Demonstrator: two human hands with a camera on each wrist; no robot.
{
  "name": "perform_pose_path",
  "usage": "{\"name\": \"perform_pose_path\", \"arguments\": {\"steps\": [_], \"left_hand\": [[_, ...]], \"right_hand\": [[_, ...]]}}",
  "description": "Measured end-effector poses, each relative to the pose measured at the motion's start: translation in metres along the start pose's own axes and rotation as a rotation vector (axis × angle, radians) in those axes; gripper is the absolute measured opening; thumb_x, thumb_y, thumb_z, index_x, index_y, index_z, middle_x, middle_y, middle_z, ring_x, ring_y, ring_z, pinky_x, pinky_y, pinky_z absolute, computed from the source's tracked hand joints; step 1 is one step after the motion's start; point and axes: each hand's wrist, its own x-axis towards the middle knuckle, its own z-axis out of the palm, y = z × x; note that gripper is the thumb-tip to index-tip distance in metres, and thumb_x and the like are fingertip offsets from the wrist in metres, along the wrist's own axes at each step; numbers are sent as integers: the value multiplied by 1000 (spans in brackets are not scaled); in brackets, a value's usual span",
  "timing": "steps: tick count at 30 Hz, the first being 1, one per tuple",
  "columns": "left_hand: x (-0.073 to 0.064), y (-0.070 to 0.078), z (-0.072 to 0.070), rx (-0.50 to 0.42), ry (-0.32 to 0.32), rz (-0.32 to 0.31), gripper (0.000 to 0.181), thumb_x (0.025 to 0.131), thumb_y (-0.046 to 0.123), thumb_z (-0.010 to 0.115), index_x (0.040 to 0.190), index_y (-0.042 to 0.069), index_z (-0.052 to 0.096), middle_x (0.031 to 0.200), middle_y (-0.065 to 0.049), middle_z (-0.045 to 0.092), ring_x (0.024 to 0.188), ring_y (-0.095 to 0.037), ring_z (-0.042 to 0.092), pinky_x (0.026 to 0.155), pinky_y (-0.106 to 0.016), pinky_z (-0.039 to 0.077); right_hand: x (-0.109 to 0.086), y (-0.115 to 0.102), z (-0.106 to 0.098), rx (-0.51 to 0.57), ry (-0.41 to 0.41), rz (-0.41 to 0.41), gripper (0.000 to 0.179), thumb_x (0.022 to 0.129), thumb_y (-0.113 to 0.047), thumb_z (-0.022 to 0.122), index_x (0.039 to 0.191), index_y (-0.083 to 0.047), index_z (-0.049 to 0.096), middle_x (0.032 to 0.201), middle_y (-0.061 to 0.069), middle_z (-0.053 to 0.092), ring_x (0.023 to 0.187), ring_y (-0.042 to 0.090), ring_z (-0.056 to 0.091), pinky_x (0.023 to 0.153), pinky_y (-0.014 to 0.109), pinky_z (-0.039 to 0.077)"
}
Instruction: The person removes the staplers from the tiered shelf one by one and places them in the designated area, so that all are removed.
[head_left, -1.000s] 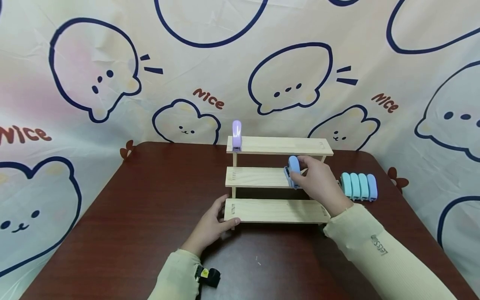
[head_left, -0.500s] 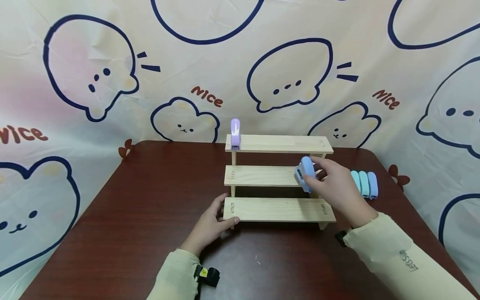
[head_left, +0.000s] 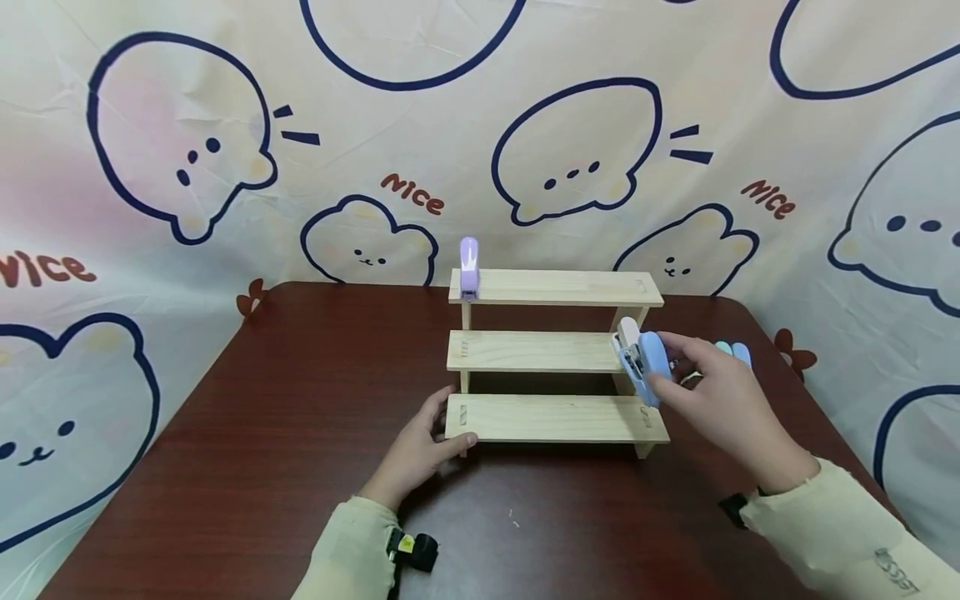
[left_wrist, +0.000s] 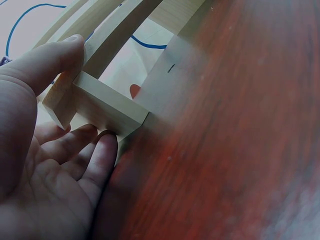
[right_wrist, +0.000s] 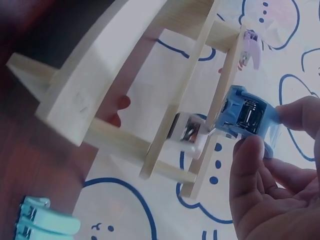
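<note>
My right hand pinches a blue stapler between thumb and fingers, held by the right ends of the wooden shelf's middle and lower boards. In the right wrist view, the end of this blue stapler faces the camera. A white stapler stands on the right end of the middle board, partly behind the blue one in the head view. My left hand grips the left end of the lowest board of the three-tier wooden shelf. Its thumb lies over the board, fingers curled beside the leg.
A lilac stapler stands at the left end of the top board. On the brown table to the right are teal staplers and a blue-violet stapler, mostly hidden behind my right hand in the head view. A patterned cloth hangs behind.
My right hand has moved right and slightly toward me with the blue stapler, from over the middle board to its right end. The white stapler has come into sight. The left hand keeps its grip.
</note>
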Motion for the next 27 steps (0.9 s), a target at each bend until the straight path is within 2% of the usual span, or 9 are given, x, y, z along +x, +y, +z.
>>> {"name": "perform_pose_path", "arguments": {"steps": [9, 16, 22, 27], "left_hand": [[1, -1, -1, -6, -8, -1, 87, 86, 16, 81, 156, 6, 31, 133, -20, 58, 94, -22, 68, 73, -31, 55], [0, 0, -2, 3, -4, -4, 87, 86, 17, 81, 156, 7, 31, 135, -19, 58, 97, -22, 67, 76, -32, 55], [-1, 1, -1, 27, 15, 1, 86, 85, 17, 82, 156, 8, 33, 134, -17, 59, 101, -23, 66, 80, -33, 54], [0, 1, 0, 39, 22, 7, 85, 85, 16, 82, 155, 7, 34, 134, -16, 59, 103, -24, 66, 83, -35, 54]], "right_hand": [[-13, 22, -10, -41, 37, 38, 53, 87, -16, 78, 134, 1, 59, 104, 20, 68, 81, 28, 63, 58, 25, 50], [-16, 46, -11, -60, 43, 63, 55, 87, -15, 77, 135, 6, 58, 106, 24, 67, 81, 30, 63, 56, 25, 49], [-13, 71, -11, -77, 17, 141, 59, 90, -18, 75, 139, 6, 53, 112, 29, 63, 87, 36, 62, 60, 38, 56], [-8, 95, -12, -53, -6, 217, 59, 94, -21, 70, 142, 6, 48, 117, 31, 59, 90, 37, 59, 60, 29, 54]]}}
